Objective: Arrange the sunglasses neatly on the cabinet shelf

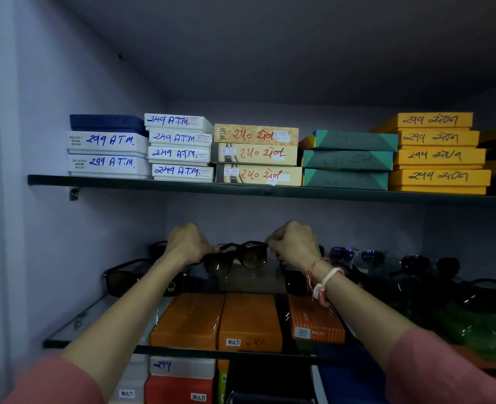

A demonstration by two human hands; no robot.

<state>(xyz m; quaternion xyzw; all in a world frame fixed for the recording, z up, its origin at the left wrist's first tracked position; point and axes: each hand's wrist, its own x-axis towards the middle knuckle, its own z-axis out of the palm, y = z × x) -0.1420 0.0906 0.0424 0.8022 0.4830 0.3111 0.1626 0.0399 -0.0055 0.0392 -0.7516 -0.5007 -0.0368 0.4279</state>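
Head view: left hand (187, 243) and right hand (295, 243) both closed on one pair of brown sunglasses (236, 258), each pinching an end of the frame, lenses facing the camera. Held just above the glass shelf (66, 336), apparently clear of it, toward the back and between the other pairs — a dark pair (124, 277) to the left, blue-lensed ones (354, 255) and more dark ones (427, 263) to the right. Orange boxes (220, 322) lying along the shelf front, directly under the wrists. Stacked labelled boxes (179, 147) on the shelf above, uninvolved.

Risks, judged from here: crowded row, so setting down askew could knock a neighbour or tangle temples. Slick glass — a careless release could let the pair slide. Low wrists could nudge the orange boxes toward the edge. Dim back of the cabinet makes the landing spot hard to read.
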